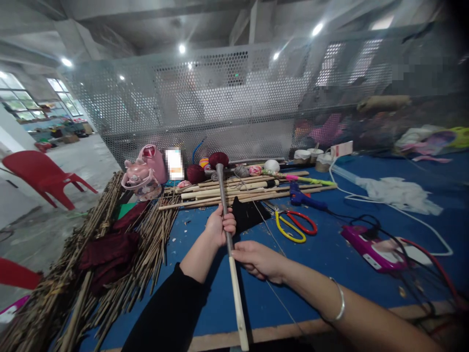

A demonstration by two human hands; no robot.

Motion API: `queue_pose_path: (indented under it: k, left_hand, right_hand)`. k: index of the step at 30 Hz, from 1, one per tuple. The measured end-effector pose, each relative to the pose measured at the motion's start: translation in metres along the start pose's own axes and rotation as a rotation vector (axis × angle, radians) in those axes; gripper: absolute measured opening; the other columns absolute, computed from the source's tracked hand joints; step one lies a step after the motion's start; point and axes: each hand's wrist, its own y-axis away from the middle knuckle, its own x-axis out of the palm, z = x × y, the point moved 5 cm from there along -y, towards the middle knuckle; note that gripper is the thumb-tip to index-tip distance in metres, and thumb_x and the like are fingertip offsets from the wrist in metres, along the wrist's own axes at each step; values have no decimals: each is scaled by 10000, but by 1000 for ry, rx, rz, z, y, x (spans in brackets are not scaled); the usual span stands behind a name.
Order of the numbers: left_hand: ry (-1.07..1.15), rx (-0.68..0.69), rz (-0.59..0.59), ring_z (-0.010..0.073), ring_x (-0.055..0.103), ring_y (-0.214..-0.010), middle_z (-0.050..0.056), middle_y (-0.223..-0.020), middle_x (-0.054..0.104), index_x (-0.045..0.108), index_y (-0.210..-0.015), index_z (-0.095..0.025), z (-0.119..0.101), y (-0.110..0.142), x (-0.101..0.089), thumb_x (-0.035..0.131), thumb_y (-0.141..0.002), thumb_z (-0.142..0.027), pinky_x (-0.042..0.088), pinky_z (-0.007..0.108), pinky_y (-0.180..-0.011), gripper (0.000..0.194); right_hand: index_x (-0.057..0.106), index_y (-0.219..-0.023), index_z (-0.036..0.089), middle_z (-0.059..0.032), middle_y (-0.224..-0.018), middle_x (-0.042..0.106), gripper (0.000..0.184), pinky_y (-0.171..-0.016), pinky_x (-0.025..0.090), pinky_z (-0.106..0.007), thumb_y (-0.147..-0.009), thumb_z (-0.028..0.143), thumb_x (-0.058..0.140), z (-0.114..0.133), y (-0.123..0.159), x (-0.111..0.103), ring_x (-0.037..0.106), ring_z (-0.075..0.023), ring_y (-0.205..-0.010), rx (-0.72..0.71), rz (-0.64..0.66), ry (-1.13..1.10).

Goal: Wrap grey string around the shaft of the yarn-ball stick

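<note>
My left hand (219,226) is closed round a long wooden stick (236,298) whose upper half is wrapped in grey thread (222,188). The stick points away from me over the blue table (322,254). My right hand (258,259) pinches the stick just below the wrapped part, where the grey meets bare wood. A thin grey thread (269,230) runs from that spot across the table toward the yarn balls. A black cloth piece (249,212) lies just beyond my hands.
Bundles of thin sticks (128,254) and dark red cloth (106,249) lie at left. More wooden rods (249,190), yarn balls (219,159), a pink jug (156,161), scissors (293,225), a blue glue gun (302,198), a pink device (366,247) with cables, and white cloth (395,193) cover the table.
</note>
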Motion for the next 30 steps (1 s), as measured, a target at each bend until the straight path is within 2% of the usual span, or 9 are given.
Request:
queue_pose_path:
  k: [4, 7, 10, 13, 15, 20, 24, 27, 30]
  left_hand:
    - [0, 76, 15, 78, 484, -470, 32, -598, 497, 489, -797, -127, 1, 6, -1, 178, -813, -553, 383, 169, -406, 528]
    - [-157, 129, -60, 141, 576, -610, 114, -747, 591, 521, -841, -106, -3, 16, -13, 238, -791, -575, 453, 236, -510, 549]
    - [-305, 105, -112, 125, 582, -597, 107, -729, 611, 548, -823, -99, -1, 25, -26, 386, -799, -474, 457, 217, -535, 409]
    - [-403, 151, -64, 102, 578, -594, 78, -730, 622, 569, -828, -110, 3, 27, -29, 538, -760, -326, 451, 187, -530, 228]
    - [-442, 183, -47, 92, 576, -588, 66, -728, 624, 575, -843, -115, 5, 26, -29, 586, -732, -250, 446, 174, -519, 176]
    - [-456, 193, -20, 93, 583, -616, 82, -757, 628, 577, -862, -112, 6, 26, -29, 577, -738, -238, 455, 173, -536, 177]
    - [-572, 248, -112, 66, 539, -519, 35, -664, 587, 566, -807, -124, 1, 30, -33, 563, -736, -331, 432, 164, -476, 218]
    - [-692, 305, -162, 60, 491, -450, -7, -570, 533, 558, -770, -124, -1, 33, -31, 641, -645, -376, 394, 163, -415, 293]
    - [-794, 368, -156, 44, 435, -403, -49, -492, 469, 560, -753, -111, -2, 34, -26, 715, -554, -333, 374, 168, -412, 336]
  right_hand:
    - [516, -856, 169, 124, -373, 217, 246, -294, 95, -145, -745, 388, 526, 2, 0, -4, 112, -30, -313, -9, 79, -100]
    - [522, -854, 155, 123, -372, 223, 254, -294, 88, -143, -746, 385, 532, 2, -1, -7, 113, -25, -313, -34, 111, -139]
    - [514, -843, 152, 122, -379, 235, 253, -295, 87, -141, -746, 385, 534, 0, -2, -8, 123, -21, -311, -44, 110, -127]
    - [506, -821, 152, 122, -380, 243, 247, -295, 96, -138, -743, 385, 536, -1, -1, -8, 127, -19, -308, -49, 105, -105]
    - [501, -810, 155, 123, -377, 244, 247, -294, 105, -138, -744, 391, 530, 0, -1, -8, 129, -20, -305, -55, 100, -92]
    - [482, -795, 160, 121, -385, 256, 247, -291, 115, -142, -750, 400, 516, 1, -1, -7, 140, -21, -301, -75, 99, -49]
    - [448, -759, 169, 120, -393, 252, 235, -287, 112, -141, -758, 395, 510, -2, -4, -7, 142, -24, -305, -83, 71, -34]
    - [415, -729, 180, 121, -392, 251, 242, -277, 108, -145, -760, 401, 508, -4, -5, -6, 145, -26, -297, -89, 64, -18]
    - [408, -705, 179, 123, -379, 252, 256, -271, 116, -151, -757, 405, 515, -3, -5, -6, 156, -27, -287, -112, 48, 14]
